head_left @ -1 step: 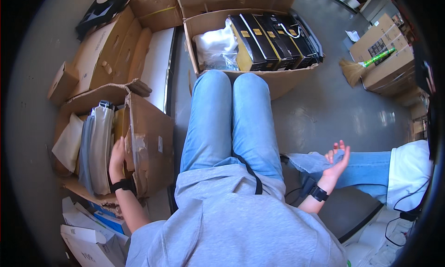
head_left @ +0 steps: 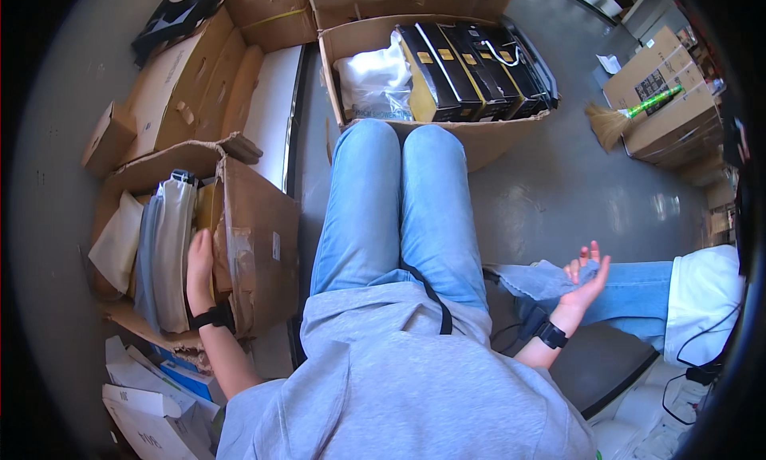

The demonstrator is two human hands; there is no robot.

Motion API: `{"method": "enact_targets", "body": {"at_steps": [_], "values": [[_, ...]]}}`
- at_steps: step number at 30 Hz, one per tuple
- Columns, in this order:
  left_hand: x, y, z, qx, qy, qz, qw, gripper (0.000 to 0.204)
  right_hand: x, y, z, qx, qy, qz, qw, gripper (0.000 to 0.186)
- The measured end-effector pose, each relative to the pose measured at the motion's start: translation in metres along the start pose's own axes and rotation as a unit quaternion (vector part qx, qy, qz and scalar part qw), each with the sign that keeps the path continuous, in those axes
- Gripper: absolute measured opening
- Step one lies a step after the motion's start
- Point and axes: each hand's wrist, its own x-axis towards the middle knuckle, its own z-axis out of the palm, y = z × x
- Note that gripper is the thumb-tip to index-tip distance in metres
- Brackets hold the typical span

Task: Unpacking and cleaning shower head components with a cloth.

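Note:
My left hand (head_left: pixel 200 262) is inside the torn cardboard box (head_left: pixel 262 244) on my left, between a stack of white folded sheet-like pieces (head_left: pixel 173 256) and the box's near wall. It is seen edge-on, and most of its fingers are hidden, so its grip does not show. Beside the white pieces stand a grey one (head_left: pixel 147 260) and a loose cream-coloured one (head_left: pixel 117 248). To the right of my thighs, my right hand (head_left: pixel 585 288) is raised palm up with fingers curled, holding a thin grey cloth (head_left: pixel 541 280) that hangs toward my lap. Dark bands sit on both wrists.
Beyond my knees, a carton (head_left: pixel 487 137) holds several black-and-yellow boxes (head_left: pixel 451 73) and a white plastic-wrapped bundle (head_left: pixel 379 81). Opened white boxes (head_left: pixel 155 416) lie at lower left. A straw broom (head_left: pixel 610 121) leans by a carton (head_left: pixel 666 73). Another person's jeans-clad leg (head_left: pixel 638 292) is at right.
My left hand has shifted slightly toward the white pieces, its fingers drawn in a little. The right hand, with the grey cloth, has moved slightly to the right.

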Motion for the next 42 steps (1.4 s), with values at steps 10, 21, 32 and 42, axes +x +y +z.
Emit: {"method": "enact_targets", "body": {"at_steps": [10,21,32,42], "values": [[-0.046,0.16,0.055,-0.022,-0.137,0.201,0.97,0.026,-0.002,-0.074,0.008,0.029,0.015,-0.126,0.991,0.049],[-0.08,0.167,0.157,0.111,-0.25,0.216,0.937,0.054,-0.006,-0.043,-0.008,-0.055,0.14,-0.05,0.987,0.017],[-0.094,0.14,0.055,0.071,0.005,0.259,0.963,0.031,-0.006,0.003,0.033,-0.226,0.131,-0.054,0.964,0.017],[-0.095,0.072,0.042,0.371,0.072,0.001,0.926,0.081,-0.004,0.012,0.047,-0.261,0.068,-0.068,0.96,0.013]]}}
